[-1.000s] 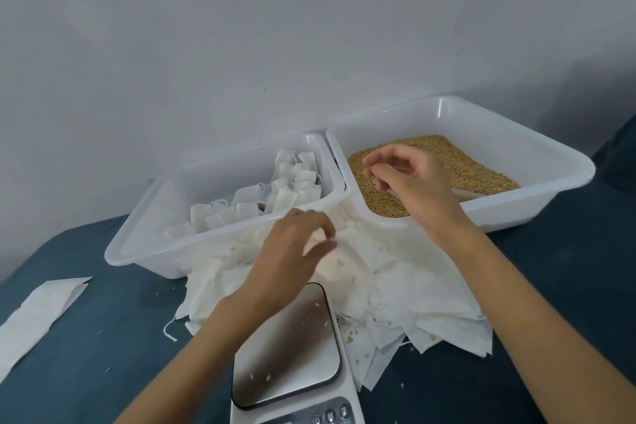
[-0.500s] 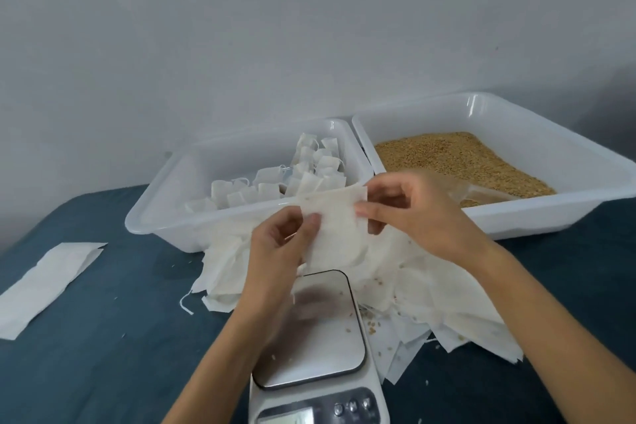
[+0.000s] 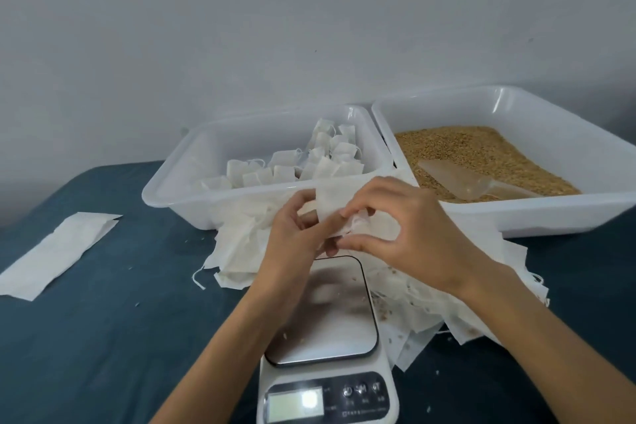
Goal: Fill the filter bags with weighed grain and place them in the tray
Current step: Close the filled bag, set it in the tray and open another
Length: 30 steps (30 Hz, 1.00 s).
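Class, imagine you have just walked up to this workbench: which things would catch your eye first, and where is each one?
First, the two hands, left hand and right hand, pinching one empty filter bag above the kitchen scale in the foreground. Behind them stand two white tubs: the left tray holds filled bags, the right tub golden grain with a clear scoop lying in it.

Soft, even light; glare on the scale platform; edges bend, fingers perhaps slightly motion-blurred
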{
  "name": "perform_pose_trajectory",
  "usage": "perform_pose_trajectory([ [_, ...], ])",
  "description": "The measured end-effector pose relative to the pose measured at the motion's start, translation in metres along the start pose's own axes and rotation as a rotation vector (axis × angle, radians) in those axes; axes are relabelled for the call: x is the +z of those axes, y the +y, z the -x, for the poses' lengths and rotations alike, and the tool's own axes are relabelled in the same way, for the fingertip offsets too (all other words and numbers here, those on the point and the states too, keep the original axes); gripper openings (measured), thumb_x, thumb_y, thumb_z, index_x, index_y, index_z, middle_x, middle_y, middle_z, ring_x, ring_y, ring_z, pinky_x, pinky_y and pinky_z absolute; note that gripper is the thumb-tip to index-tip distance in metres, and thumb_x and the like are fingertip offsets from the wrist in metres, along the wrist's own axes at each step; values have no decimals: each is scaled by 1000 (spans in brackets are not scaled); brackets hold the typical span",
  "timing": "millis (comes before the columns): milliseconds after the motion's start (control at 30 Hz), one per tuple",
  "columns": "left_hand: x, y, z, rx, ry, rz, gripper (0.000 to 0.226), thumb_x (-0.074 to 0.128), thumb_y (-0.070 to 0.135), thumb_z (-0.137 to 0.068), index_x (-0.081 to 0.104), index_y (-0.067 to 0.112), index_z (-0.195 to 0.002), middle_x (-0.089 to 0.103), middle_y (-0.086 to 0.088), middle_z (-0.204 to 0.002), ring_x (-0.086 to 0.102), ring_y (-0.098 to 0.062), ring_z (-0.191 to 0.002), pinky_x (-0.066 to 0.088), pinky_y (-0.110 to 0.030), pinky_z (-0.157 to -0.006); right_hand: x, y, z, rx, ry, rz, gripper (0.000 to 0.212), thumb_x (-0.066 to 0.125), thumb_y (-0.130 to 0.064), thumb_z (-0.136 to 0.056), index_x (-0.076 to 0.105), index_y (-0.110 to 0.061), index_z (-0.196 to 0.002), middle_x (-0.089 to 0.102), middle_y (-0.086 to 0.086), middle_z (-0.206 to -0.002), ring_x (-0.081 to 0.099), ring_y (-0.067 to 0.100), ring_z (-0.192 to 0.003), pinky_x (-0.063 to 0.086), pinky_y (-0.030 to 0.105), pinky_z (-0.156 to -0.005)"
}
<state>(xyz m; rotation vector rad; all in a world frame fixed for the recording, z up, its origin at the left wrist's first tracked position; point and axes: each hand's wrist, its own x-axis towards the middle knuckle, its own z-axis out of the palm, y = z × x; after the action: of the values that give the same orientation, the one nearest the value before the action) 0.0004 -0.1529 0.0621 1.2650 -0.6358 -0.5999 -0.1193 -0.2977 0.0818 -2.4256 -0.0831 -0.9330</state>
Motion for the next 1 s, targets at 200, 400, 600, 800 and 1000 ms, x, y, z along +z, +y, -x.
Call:
perform_pose_trajectory([
  [200,2,1,0,115,74,-87,45,77,25,-93,55,28,-133,64,-8,-68,54,-17,-55,48,-22,-57,2,-1,-2,148,55,-205,3,78,-20,-89,77,-22,-87,73,-11,-79,69,15,-76,55,33,-72],
  [400,5,4,3,208,75,-65,59,82,4,-85,55,22,-134,74,-7,-88,74,-22,-85,59,-27,-81,10,-7,0,325,54,-405,7,77,-17,-90,71,-15,-90,76,-5,-81,74,15,-79,60,39,-78],
  [600,7,7,3,237,103,-86,46,77,-5,-87,59,13,-125,76,-10,-88,72,-22,-79,58,-27,-81,12,-2,-2,404,91,-438,11,83,-21,-84,72,-19,-85,72,-5,-77,67,11,-72,54,24,-70],
  [800,5,8,2,239,106,-85,41,72,-8,-90,58,10,-123,75,-9,-85,69,-22,-74,58,-26,-78,8,1,-4,421,156,-634,12,77,-3,-85,72,-13,-89,72,3,-81,67,18,-77,61,33,-74],
  [1000,9,7,4,265,71,-80,8,72,-2,-93,65,-2,-98,72,-19,-86,70,-23,-80,59,-30,-80,9,2,-4,429,139,-702,13,78,-6,-85,73,-9,-98,71,8,-82,69,19,-81,59,29,-80],
])
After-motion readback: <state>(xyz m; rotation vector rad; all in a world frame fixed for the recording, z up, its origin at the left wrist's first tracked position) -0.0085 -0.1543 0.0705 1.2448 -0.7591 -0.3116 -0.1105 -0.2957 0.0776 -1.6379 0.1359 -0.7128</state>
